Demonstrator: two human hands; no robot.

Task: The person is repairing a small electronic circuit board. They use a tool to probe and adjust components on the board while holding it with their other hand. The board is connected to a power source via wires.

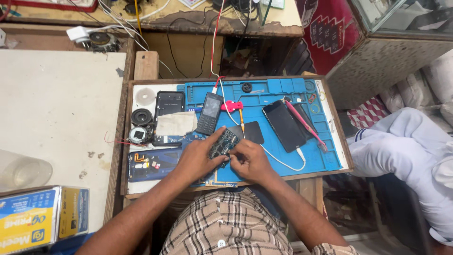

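Blue mat [278, 94] on cluttered counter [61, 94]: left hand [198, 158] closed round circuit board [223, 143], right hand [250, 160] pinching at its edge; best kept flat, steady.

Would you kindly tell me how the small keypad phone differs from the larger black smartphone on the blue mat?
The small dark keypad phone shows a little screen above rows of buttons; the larger black smartphone is one plain glass face. The keypad phone is narrower and shorter. A white cable runs to the smartphone's lower end; no such cable is seen entering the keypad phone. Both lie flat, face up, screens dark, on the blue work mat.
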